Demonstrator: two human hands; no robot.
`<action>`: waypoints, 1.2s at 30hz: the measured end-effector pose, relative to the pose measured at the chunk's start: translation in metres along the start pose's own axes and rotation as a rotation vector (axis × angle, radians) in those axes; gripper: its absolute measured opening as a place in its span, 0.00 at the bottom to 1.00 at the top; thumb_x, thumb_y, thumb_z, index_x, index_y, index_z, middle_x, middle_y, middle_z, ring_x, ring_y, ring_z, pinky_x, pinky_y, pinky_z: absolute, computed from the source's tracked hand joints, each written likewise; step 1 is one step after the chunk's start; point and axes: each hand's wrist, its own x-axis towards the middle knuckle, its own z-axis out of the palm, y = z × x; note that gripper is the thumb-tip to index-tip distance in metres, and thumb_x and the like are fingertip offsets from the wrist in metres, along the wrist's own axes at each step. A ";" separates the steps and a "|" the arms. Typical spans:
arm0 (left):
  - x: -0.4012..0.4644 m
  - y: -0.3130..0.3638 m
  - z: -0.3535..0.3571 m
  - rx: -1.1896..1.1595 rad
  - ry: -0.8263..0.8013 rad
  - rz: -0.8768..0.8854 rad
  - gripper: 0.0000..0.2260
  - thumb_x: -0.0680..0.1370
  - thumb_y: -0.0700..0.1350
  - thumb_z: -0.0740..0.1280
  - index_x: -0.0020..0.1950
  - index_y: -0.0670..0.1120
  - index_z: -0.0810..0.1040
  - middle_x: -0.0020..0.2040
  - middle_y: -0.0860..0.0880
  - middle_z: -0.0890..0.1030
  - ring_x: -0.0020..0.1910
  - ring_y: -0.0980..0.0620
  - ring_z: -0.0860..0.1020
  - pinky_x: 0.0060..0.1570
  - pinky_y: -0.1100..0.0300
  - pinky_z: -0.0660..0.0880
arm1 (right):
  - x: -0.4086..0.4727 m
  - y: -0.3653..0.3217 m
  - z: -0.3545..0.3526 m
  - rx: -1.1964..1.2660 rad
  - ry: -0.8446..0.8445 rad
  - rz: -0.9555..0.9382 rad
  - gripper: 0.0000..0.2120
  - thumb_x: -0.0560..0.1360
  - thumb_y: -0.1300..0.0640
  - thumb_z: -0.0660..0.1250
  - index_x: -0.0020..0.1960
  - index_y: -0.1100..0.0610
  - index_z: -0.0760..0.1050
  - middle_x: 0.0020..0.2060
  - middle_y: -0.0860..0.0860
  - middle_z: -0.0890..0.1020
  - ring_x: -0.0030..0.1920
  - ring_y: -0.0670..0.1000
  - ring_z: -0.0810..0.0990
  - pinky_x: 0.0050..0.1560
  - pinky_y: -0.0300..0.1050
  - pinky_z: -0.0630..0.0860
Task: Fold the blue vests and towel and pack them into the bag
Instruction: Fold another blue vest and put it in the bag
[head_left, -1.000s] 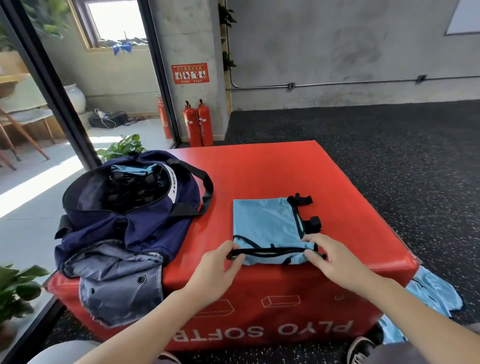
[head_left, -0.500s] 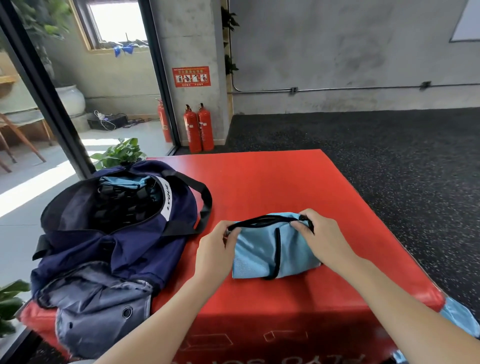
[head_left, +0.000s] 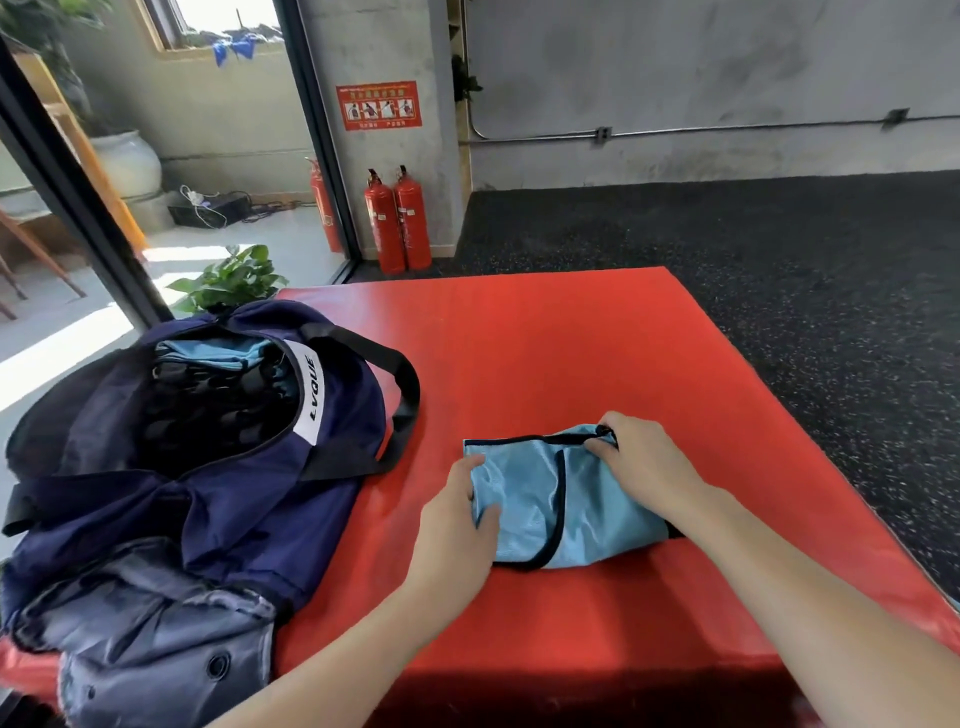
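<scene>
A folded light blue vest (head_left: 550, 499) with black trim lies on the red padded block (head_left: 545, 353). My left hand (head_left: 457, 525) grips the vest's left edge, thumb on top. My right hand (head_left: 644, 462) holds the vest's upper right corner, fingers curled over the black trim. A navy duffel bag (head_left: 218, 467) lies open to the left, with blue fabric (head_left: 208, 353) and black straps inside. No towel can be identified.
A grey-blue garment (head_left: 150, 644) hangs over the block's near left corner, under the bag. Two red fire extinguishers (head_left: 397, 223) stand by the wall behind. A potted plant (head_left: 228, 280) sits beyond the bag. Black speckled floor (head_left: 779, 260) surrounds the block.
The vest's near edge was lifted and folded away from me, making a smaller bundle. Both hands have shifted onto the bundle's sides, and the camera has moved closer.
</scene>
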 end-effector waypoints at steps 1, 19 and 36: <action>0.001 -0.004 0.000 0.036 0.010 0.013 0.17 0.79 0.40 0.66 0.64 0.57 0.73 0.37 0.47 0.77 0.29 0.57 0.71 0.32 0.62 0.71 | 0.001 0.000 0.000 -0.012 -0.004 0.008 0.12 0.82 0.49 0.64 0.47 0.58 0.72 0.39 0.52 0.78 0.39 0.53 0.77 0.39 0.53 0.74; 0.029 -0.001 -0.016 0.527 -0.007 0.225 0.12 0.79 0.41 0.65 0.59 0.51 0.81 0.53 0.53 0.73 0.50 0.51 0.75 0.45 0.54 0.74 | -0.007 -0.009 0.003 -0.197 0.131 0.038 0.16 0.81 0.43 0.63 0.61 0.53 0.72 0.54 0.50 0.77 0.55 0.55 0.77 0.47 0.50 0.74; 0.095 -0.022 -0.022 0.468 -0.301 0.372 0.13 0.78 0.47 0.61 0.54 0.58 0.84 0.52 0.60 0.81 0.55 0.58 0.76 0.60 0.51 0.74 | -0.064 -0.007 0.030 -0.238 0.007 -0.123 0.16 0.79 0.34 0.57 0.50 0.45 0.72 0.44 0.43 0.81 0.49 0.48 0.80 0.44 0.47 0.75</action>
